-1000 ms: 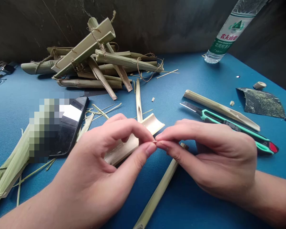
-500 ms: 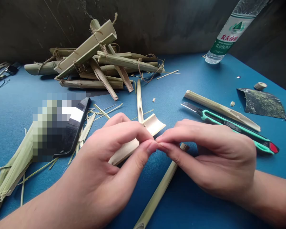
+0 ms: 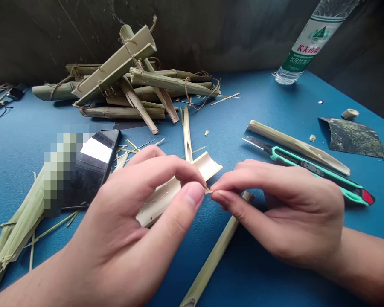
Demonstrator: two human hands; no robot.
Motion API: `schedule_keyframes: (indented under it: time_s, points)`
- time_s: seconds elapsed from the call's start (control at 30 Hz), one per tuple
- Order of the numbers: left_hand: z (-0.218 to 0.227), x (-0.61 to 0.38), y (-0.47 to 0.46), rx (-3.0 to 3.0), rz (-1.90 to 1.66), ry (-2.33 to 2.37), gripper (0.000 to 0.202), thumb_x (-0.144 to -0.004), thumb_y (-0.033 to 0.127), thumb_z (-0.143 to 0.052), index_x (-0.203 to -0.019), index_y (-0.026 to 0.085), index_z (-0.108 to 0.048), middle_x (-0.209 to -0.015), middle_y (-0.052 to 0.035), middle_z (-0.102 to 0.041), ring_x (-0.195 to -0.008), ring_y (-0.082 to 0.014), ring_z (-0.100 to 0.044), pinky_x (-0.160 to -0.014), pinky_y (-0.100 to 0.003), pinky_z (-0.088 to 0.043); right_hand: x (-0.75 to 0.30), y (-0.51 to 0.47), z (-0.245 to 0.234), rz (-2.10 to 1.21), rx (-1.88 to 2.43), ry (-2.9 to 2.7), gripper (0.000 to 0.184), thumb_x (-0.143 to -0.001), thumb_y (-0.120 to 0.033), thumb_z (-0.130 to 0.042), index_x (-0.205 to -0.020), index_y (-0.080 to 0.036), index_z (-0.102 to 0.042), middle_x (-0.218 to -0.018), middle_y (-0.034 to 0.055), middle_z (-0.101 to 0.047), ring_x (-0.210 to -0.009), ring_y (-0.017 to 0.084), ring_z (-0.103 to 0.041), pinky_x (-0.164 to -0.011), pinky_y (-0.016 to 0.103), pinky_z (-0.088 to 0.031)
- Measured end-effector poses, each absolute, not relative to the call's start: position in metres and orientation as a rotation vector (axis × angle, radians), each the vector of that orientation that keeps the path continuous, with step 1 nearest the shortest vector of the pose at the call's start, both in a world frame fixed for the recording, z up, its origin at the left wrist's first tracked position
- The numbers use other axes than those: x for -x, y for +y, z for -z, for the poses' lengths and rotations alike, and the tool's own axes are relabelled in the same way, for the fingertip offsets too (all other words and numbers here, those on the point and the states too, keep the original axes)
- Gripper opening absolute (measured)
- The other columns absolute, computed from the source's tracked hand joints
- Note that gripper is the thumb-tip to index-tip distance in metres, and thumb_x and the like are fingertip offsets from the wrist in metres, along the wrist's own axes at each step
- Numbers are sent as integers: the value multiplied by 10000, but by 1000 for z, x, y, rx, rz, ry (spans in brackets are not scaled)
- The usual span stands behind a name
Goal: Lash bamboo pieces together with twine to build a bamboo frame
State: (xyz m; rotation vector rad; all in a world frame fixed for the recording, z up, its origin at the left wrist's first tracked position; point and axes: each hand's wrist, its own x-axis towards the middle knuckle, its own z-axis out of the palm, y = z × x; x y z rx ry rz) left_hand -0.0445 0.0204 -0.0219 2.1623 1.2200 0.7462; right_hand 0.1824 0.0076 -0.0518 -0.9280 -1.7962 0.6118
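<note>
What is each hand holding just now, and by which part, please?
The left hand grips a curved bamboo strip along its middle, between thumb and fingers; the right hand pinches a small sliver by its tip.

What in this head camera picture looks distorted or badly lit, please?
In the head view, wide-angle distortion seems to make the water bottle lean steeply near the top edge; a pixelated mosaic hides part of the phone; the right hand throws a dark shadow on the blue mat; the wall behind stays dim.
</note>
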Motion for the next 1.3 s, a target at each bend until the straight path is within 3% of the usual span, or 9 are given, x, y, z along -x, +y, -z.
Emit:
schedule_keyframes:
  time_s: [0.13,0.3,0.5,0.63,0.7,0.83,1.03,1.3]
  points:
    - [25,44,20,-2209,-769,1230,243,-1070,328,-643,-1293,398,-706,-1088,59,-710,-996,-161,-650,-866,-322,-468,-183,8,52,-595,927,-1807,67,-946,-88,-774,-934,-133,-822,-773,13,-780,-639,113,-634,-648,292,-528]
    - [26,40,23,-2287,-749,1153,131,-1022,171,-661,-1010,298,-689,-952,51,-669,-912,-143,-612,-812,-297,-491,-182,8,52,-584,919,-1810,80,-929,-58,-780,-933,-126,-822,-807,3,-793,-648,91,-628,-682,271,-533]
    - [27,38,19,-2259,-832,1123,221,-965,93,-709,-1005,309,-686,-921,60,-665,-890,-148,-615,-826,-298,-520,-185,7,51,-671,924,-1803,85,-949,-72,-756,-959,-140,-806,-807,4,-782,-671,112,-650,-683,286,-542]
    - [22,38,17,-2159,-843,1166,135,-975,208,-730,-1051,313,-694,-966,39,-692,-920,-179,-641,-838,-328,-510,-184,7,52,-644,924,-1802,107,-946,-65,-758,-966,-161,-800,-840,0,-805,-659,114,-663,-669,284,-553]
    - [18,40,19,-2185,-752,1125,82,-1054,285,-626,-1045,313,-703,-925,30,-698,-889,-179,-649,-799,-327,-504,-183,7,52,-613,934,-1804,92,-949,-80,-773,-961,-167,-801,-858,-2,-817,-661,111,-668,-668,278,-556]
    - [14,40,24,-2223,-620,1029,339,-1133,259,-460,-854,264,-652,-808,28,-673,-773,-149,-619,-733,-300,-502,-182,7,52,-587,887,-1830,103,-957,-79,-772,-977,-176,-801,-840,-9,-814,-673,112,-679,-710,272,-572]
    - [19,37,23,-2133,-703,1125,130,-1035,243,-664,-942,298,-735,-844,38,-697,-813,-153,-620,-690,-293,-503,-184,7,49,-595,886,-1819,147,-940,-54,-764,-989,-187,-802,-849,-9,-815,-670,122,-675,-699,290,-572]
    - [25,37,16,-2091,-915,1126,223,-928,124,-784,-945,346,-771,-866,43,-714,-879,-189,-621,-726,-349,-518,-186,7,48,-667,877,-1839,149,-954,-58,-726,-997,-192,-775,-859,4,-801,-690,141,-663,-696,330,-545]
